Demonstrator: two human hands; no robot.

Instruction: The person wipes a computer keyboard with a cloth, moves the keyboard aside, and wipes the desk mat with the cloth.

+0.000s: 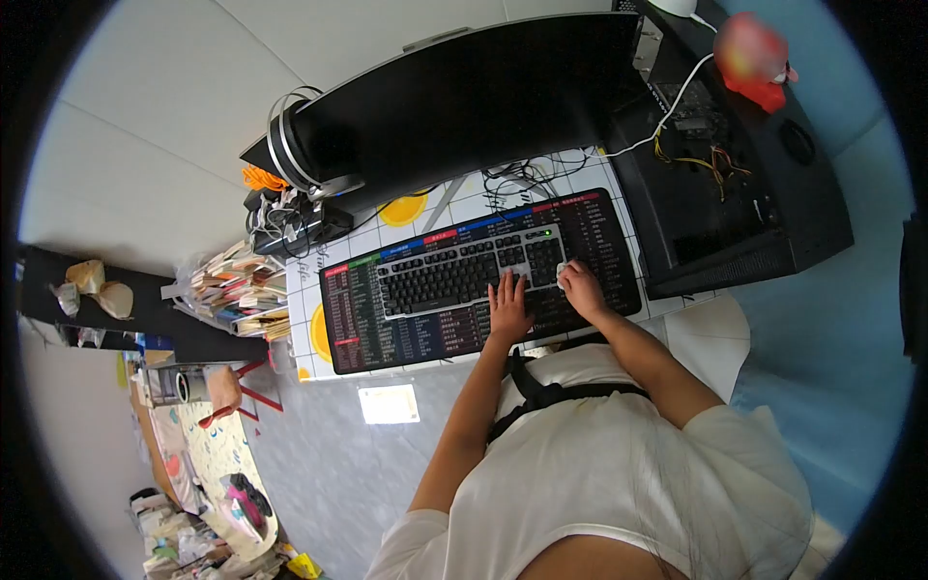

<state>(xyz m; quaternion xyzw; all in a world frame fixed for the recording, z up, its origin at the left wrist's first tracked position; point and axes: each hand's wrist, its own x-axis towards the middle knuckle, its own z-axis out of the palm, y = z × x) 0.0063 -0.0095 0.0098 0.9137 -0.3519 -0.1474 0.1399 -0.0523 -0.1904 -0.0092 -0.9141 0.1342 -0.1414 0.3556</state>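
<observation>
My left hand [508, 307] lies with its fingers spread over the lower right part of a black keyboard [435, 275] with a silver frame. At the keyboard's right end, my right hand [583, 293] is closed on a small white thing [562, 276], perhaps a bit of cloth or tissue; most of it is hidden by the fingers. A green light glows at the keyboard's upper right corner. Under the keyboard spreads a dark desk mat [356, 333] printed with coloured headings and rows of text.
Behind the mat stands a wide dark monitor [474, 106], with headphones [295, 145] at its left end. A black computer case [754, 193] with exposed wires sits right, a red figure [759, 82] on it. Stacked books [242, 290] and tangled cables [527, 179] are near the desk's edges.
</observation>
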